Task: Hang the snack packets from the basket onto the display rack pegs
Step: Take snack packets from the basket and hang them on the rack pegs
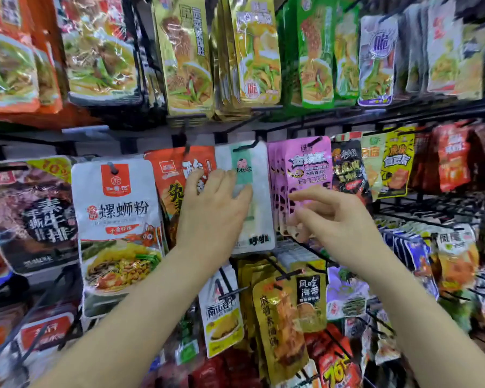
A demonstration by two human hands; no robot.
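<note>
White-and-green snack packet point(263, 208) hung long axis vertical, top at peg point(245, 147); I saw left hand point(216, 208) flat on it, right hand point(333, 217) loosely spread.

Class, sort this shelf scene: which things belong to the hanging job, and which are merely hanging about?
In the job: left hand, flat on the white-and-green packet; its peg; right hand.
Just there: pink packets; white noodle packet; gold packet.

A shop: snack packets point(263, 197) on display rack pegs point(245, 147).
</note>
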